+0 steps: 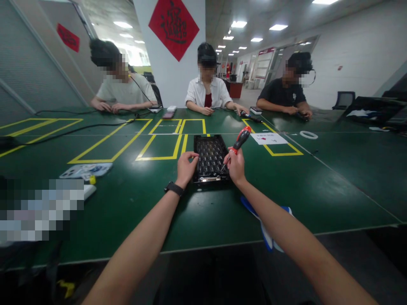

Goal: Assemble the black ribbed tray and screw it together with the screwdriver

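A black rectangular case (210,154) with a patterned, bumpy inside lies flat on the green table in front of me. A silvery strip (209,179) runs along its near end. My left hand (187,167) is closed, its thumb and fingertips pinching the left rim of the case. In my right hand (236,165) is a screwdriver (243,137) with a red and dark grey handle, held tilted. Its thin shaft points down to the near right corner of the case. Whether the tip sits on a screw is too small to tell.
The green table (152,212) bears yellow tape outlines. A phone (85,170) lies to the left, blue-white gloves (267,224) under my right forearm. Paper (269,138) and a white ring (308,135) are at right. A black cable (79,132) crosses the left; three people sit opposite.
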Motion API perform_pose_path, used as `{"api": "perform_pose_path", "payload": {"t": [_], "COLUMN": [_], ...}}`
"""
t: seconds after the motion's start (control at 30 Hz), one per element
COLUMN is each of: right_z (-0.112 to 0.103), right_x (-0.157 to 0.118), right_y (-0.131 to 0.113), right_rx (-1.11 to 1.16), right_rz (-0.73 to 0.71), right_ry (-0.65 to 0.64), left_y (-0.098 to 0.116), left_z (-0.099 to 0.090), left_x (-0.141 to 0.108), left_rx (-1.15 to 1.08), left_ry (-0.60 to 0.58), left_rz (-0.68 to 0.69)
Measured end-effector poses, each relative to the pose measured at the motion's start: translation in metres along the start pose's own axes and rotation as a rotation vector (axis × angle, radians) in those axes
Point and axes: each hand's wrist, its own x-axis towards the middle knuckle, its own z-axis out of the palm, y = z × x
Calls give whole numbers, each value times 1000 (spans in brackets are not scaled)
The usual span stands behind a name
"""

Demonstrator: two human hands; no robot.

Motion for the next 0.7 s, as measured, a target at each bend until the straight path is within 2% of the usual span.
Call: {"api": "perform_pose_path", "payload": {"t": [0.03, 0.1, 0.2, 0.3, 0.43, 0.57, 0.7], "right_z": [0, -1, -1, 1, 3, 2, 3], "right_x": [0, -1, -3, -5, -8, -9, -8], "right_y": [0, 1, 0, -1, -4, -6, -3], "right_rx": [-2, -3, 1, -5, -1, -9, -56], "right_rz": [-8, -28, -67, -93, -99, -114, -135], "right_ry": [0, 1, -2, -28, -86, -128, -100], "left_y": [12, 36, 56, 53, 43, 44, 44], "left_z": [-1, 3, 15, 26, 28, 25, 25], "left_x": [-2, -7, -17, -24, -25, -24, -26], "left_rx": [3, 1, 60, 104, 73, 115, 117], "left_ry": [-23, -175, -334, -407, -432, -456, -443], "left_rz": [124, 283, 359, 329, 271, 348, 386]}}
